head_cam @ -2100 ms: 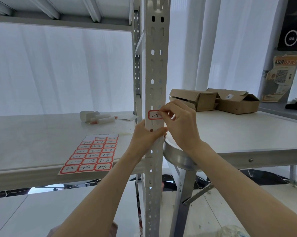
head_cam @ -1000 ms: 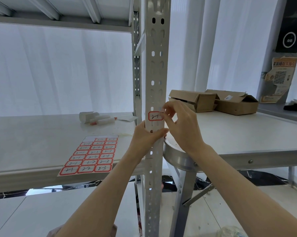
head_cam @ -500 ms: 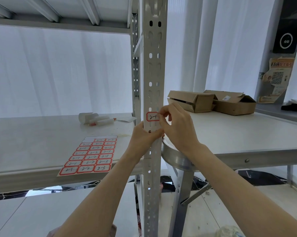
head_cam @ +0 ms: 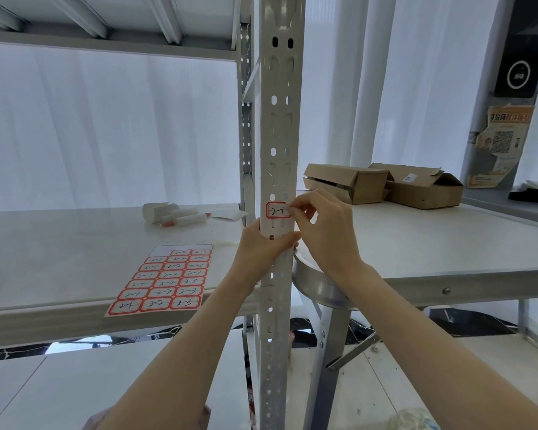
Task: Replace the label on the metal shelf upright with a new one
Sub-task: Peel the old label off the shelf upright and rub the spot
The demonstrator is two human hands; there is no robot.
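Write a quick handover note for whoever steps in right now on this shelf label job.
Left hand: gripping the shelf upright just below the label, steadying it.
Right hand: fingertips picking at the right edge of the red-bordered label.
Label sheet: flat on the shelf board to the left, most stickers in place, top-left spot empty.
Done: nothing visibly finished; the label sits flat on the upright.
Left: if it is the old label, peel it off and stick on a new one.

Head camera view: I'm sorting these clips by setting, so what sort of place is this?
Probably a stockroom or small warehouse: a slotted metal shelf upright, a sheet of numbered labels on the shelf and cardboard boxes on a table.
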